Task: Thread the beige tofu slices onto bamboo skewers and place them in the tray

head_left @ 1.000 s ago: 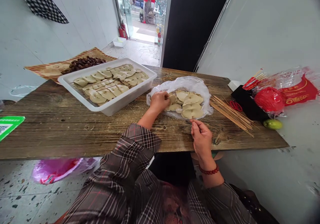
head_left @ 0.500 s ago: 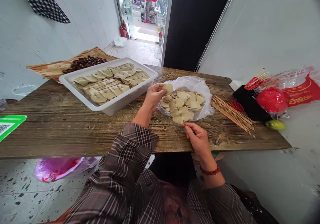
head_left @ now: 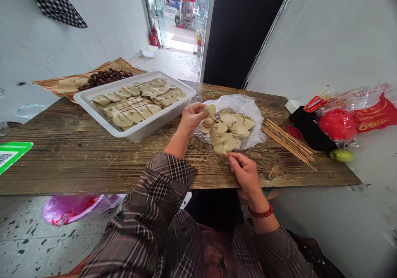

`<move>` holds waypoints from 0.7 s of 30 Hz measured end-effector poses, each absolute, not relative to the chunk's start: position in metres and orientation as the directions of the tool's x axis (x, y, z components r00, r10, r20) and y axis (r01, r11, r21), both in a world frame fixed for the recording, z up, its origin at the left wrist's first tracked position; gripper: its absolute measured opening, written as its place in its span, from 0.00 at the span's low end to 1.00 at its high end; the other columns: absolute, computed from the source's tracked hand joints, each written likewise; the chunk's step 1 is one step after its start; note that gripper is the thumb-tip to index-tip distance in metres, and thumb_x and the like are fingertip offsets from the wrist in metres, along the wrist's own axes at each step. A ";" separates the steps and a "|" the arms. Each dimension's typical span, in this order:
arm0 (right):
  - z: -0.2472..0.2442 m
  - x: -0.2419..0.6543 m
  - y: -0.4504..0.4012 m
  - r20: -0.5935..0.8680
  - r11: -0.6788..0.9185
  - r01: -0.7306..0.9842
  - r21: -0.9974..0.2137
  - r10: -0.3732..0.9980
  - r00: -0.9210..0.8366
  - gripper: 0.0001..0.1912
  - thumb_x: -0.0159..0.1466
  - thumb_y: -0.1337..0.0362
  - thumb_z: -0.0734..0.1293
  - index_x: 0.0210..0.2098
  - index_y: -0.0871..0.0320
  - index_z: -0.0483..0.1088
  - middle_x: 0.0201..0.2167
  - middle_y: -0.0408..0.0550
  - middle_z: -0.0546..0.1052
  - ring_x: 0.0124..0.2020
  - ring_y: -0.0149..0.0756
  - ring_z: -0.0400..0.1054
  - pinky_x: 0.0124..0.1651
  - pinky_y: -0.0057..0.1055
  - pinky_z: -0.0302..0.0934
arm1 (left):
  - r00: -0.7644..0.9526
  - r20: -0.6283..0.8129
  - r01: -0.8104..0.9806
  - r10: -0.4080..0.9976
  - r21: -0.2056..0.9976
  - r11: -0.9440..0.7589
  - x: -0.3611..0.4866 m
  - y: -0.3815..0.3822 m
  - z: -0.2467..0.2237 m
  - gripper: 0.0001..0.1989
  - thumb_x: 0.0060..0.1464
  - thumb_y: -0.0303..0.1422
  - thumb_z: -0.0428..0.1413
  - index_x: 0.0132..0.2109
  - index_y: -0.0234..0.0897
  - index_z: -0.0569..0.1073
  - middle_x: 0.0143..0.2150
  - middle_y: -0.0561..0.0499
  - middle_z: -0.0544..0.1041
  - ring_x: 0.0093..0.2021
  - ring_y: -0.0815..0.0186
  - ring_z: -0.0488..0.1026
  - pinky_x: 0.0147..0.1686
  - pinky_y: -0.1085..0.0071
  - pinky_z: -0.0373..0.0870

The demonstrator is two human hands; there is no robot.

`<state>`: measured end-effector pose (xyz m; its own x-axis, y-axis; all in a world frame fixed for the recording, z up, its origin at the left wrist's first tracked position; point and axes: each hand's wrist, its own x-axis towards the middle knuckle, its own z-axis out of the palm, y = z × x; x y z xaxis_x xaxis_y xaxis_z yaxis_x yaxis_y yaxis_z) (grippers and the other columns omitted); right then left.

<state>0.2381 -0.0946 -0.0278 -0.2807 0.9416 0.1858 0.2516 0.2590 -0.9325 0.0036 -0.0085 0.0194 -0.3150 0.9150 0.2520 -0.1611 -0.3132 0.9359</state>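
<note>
Between the thumb and fingers of my left hand (head_left: 194, 117) is a thin, pale round slice (head_left: 211, 110), held up at the left side of the plastic bag. My right hand (head_left: 243, 168) pinches the lower end of a thin skewer (head_left: 227, 153). Several overlapping pale slices (head_left: 222, 139) are threaded on that skewer, which points up and away from me. Under and behind them, the open clear bag (head_left: 257, 123) holds a heap of loose slices (head_left: 240, 126). The skewer's tip is hidden by the slices.
A white plastic tub (head_left: 136, 135) of threaded slices stands on the wooden table (head_left: 77, 158) at left. Behind it, dark brown pieces (head_left: 107, 79) lie on striped paper. Loose bamboo skewers (head_left: 288, 143), red scissors (head_left: 294, 132), a black box (head_left: 313, 129) and a green fruit (head_left: 341, 155) sit at right.
The slice in my left hand has shifted slightly right and now stands more tilted. The skewered slices have moved a little left. My right hand has barely moved.
</note>
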 end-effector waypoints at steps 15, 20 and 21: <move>-0.031 0.235 -0.093 0.175 0.245 0.265 -0.932 0.949 -0.264 0.16 0.65 0.54 0.65 0.40 0.60 0.79 0.19 0.40 0.69 0.20 0.29 0.59 0.25 0.27 0.52 | -0.307 0.319 0.020 0.897 0.944 -0.329 0.008 -0.011 0.024 0.06 0.40 0.31 0.65 0.28 0.34 0.78 0.22 0.55 0.71 0.24 0.73 0.61 0.25 0.74 0.55; -0.030 0.234 -0.092 0.171 0.237 0.252 -0.938 0.951 -0.259 0.16 0.65 0.55 0.65 0.40 0.60 0.79 0.19 0.40 0.69 0.20 0.28 0.59 0.25 0.27 0.52 | -0.250 0.344 0.059 0.905 0.938 -0.340 0.012 -0.013 0.026 0.07 0.41 0.33 0.65 0.29 0.34 0.78 0.25 0.54 0.74 0.26 0.73 0.64 0.27 0.74 0.58; -0.030 0.234 -0.093 0.173 0.237 0.247 -0.940 0.952 -0.254 0.16 0.65 0.55 0.65 0.40 0.60 0.79 0.20 0.40 0.69 0.20 0.28 0.60 0.25 0.27 0.52 | -0.231 0.340 0.053 0.912 0.940 -0.337 0.013 -0.013 0.026 0.07 0.42 0.33 0.65 0.29 0.34 0.78 0.25 0.53 0.74 0.26 0.73 0.64 0.27 0.75 0.58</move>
<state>0.2338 -0.0926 -0.0295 -0.2538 0.9516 0.1734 0.2470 0.2371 -0.9395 0.0131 -0.0131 0.0257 -0.2307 0.9116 0.3401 0.0531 -0.3372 0.9399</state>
